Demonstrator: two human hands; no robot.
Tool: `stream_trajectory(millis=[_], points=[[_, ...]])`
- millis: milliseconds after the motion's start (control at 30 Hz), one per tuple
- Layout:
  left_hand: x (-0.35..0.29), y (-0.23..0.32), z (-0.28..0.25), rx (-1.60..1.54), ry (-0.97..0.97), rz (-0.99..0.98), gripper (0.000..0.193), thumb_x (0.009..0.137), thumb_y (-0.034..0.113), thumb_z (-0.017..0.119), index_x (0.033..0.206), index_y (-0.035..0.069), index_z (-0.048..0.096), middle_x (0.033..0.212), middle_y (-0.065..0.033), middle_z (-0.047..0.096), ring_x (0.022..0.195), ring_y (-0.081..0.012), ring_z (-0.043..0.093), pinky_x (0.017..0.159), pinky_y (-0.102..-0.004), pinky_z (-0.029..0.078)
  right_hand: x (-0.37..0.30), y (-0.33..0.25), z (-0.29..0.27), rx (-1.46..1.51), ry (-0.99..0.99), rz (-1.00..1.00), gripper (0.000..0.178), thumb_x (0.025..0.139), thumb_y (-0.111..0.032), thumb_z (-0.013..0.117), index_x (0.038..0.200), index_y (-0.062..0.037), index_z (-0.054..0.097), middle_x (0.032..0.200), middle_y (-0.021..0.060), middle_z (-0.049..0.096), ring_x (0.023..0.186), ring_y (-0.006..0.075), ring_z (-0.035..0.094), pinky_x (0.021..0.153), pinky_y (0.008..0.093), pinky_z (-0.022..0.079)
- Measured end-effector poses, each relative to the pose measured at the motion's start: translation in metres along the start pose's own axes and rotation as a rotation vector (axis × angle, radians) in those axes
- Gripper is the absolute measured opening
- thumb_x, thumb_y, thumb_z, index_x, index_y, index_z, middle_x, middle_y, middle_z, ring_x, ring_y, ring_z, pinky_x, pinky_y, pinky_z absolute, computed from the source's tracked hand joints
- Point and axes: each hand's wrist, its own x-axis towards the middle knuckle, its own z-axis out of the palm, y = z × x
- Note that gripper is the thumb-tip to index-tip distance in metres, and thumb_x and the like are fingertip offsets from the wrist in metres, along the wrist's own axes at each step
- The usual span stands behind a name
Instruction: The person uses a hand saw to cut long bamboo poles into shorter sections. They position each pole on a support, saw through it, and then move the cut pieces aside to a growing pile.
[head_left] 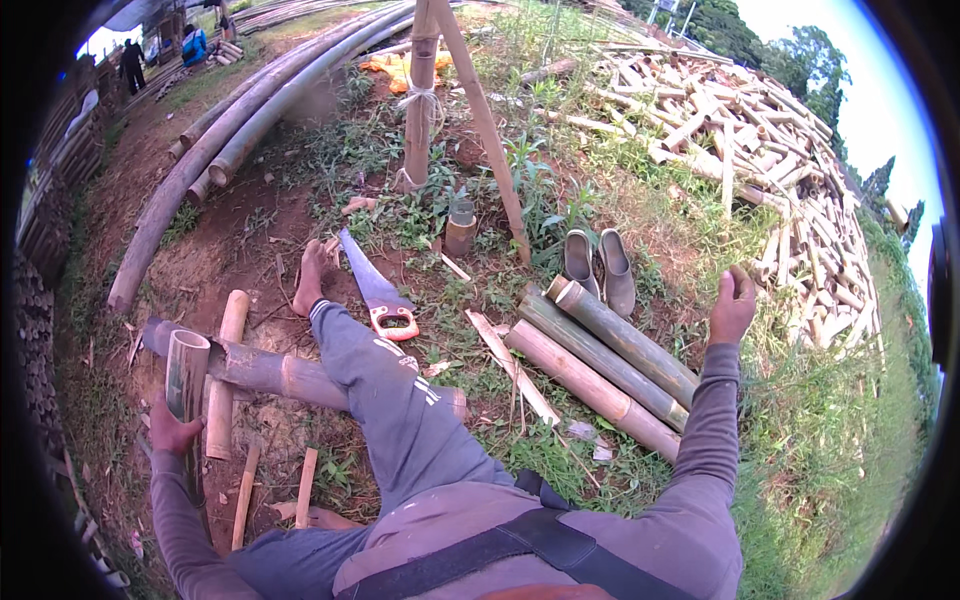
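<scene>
My left hand (174, 428) is closed around an upright bamboo tube (186, 372) at the left, its hollow end facing up. This tube stands against a thicker bamboo log (270, 370) lying crosswise, which passes under my bent leg. My right hand (734, 306) is raised out to the right, its fingers half curled with a small gap at the thumb; no object shows in it. Beyond my knee, a handsaw (375, 285) with an orange and white handle lies on the ground. Several cut bamboo lengths (600, 375) lie side by side between my leg and right arm.
A paler bamboo piece (228, 375) lies under the log. Two stakes (305, 488) stand near my leg. A pair of shoes (600, 268) sits ahead, near a bamboo post (420, 120). Long poles (250, 130) stretch along the left; a heap of cut bamboo (770, 150) fills the far right.
</scene>
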Motion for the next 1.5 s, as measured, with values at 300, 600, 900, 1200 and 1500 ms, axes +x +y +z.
stream_trajectory(millis=[300,600,900,1200,1500], points=[[-0.112,0.106,-0.024,0.156,-0.132,0.076,0.104,0.063,0.043,0.095,0.146,0.001,0.051,0.114,-0.0281,0.072,0.107,-0.047,0.07,0.095,-0.0515,0.055,-0.405,-0.286,0.277,0.847,-1.603,-0.053,0.089,0.094,-0.028,0.086,0.163,0.0003,0.038,0.151,0.0239,0.052,0.137,0.0331,0.057,0.104,0.0479,0.056],[-0.182,0.058,-0.031,0.229,0.037,0.144,0.108,0.061,0.049,0.097,0.149,0.005,0.051,0.128,-0.0224,0.071,0.115,-0.0401,0.071,0.103,-0.0476,0.055,-0.458,-0.36,0.273,0.964,-1.936,0.144,0.08,0.092,-0.022,0.086,0.155,0.0054,0.044,0.14,0.0194,0.06,0.126,0.0244,0.062,0.11,0.0378,0.05],[-0.167,0.086,-0.045,0.096,0.193,-0.097,0.101,0.063,0.034,0.099,0.147,0.004,0.052,0.132,-0.0202,0.07,0.118,-0.036,0.072,0.103,-0.0461,0.057,-0.373,-0.416,0.272,1.38,-1.686,0.163,0.122,0.086,-0.04,0.092,0.17,-0.0011,0.013,0.151,0.0272,0.048,0.135,0.034,0.058,0.111,0.0483,0.052],[-0.125,0.18,-0.221,-0.985,0.794,0.181,0.069,0.104,0.044,0.062,0.156,0.001,0.05,0.15,-0.0184,0.06,0.137,-0.0346,0.059,0.117,-0.0544,0.047,-0.421,-0.432,0.199,1.127,-1.024,-0.68,0.124,0.068,-0.052,0.096,0.161,0.002,0.035,0.147,0.0295,0.051,0.141,0.0448,0.051,0.119,0.0544,0.04],[-0.079,0.374,-0.071,-1.296,0.603,0.473,0.081,0.099,0.055,0.064,0.157,0.0,0.048,0.155,-0.0231,0.057,0.145,-0.042,0.053,0.126,-0.0647,0.035,-0.213,-0.373,0.158,0.5,-0.887,-0.857,0.084,0.069,-0.044,0.094,0.139,-0.015,0.059,0.106,0.0215,0.072,0.1,0.0393,0.076,0.088,0.055,0.059]])
